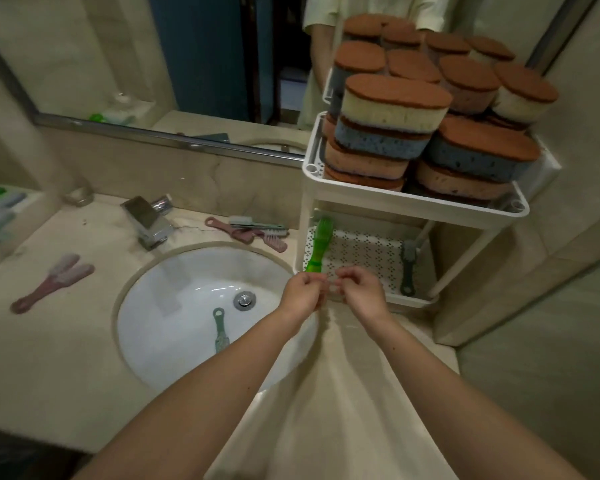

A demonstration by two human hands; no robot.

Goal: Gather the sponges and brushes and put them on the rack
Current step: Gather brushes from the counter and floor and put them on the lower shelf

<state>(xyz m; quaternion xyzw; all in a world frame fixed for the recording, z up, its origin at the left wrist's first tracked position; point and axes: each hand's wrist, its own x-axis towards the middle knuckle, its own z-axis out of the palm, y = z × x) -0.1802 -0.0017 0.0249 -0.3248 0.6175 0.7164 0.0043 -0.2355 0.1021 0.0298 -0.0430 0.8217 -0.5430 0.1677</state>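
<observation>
Two bare forearms reach forward from the lower edge, converging over the right rim of the sink [174, 327]. The left hand [303, 289] and right hand [359, 289] meet knuckle to knuckle just in front of the rack's lower shelf. Each grip is narrow, with the fingers curled inward and the fingertips facing each other. A faint pale blur lies between them, and I cannot tell whether either grip holds anything.

In the basin beside the left wrist lies a grey-green brush [219, 332], handle toward the drain. On the desk [66, 358] to the far left lie pink brushes [54, 282]. Just beyond the hands, the white rack [413, 202] carries a bright green brush [319, 247] and a dark grey brush [407, 268] on its perforated lower shelf. Behind the sink, between the faucet [148, 220] and the rack, several brushes [253, 230] lie in a loose heap. Farthest, brown-topped sponges [395, 102] are stacked on the rack's top shelf.
</observation>
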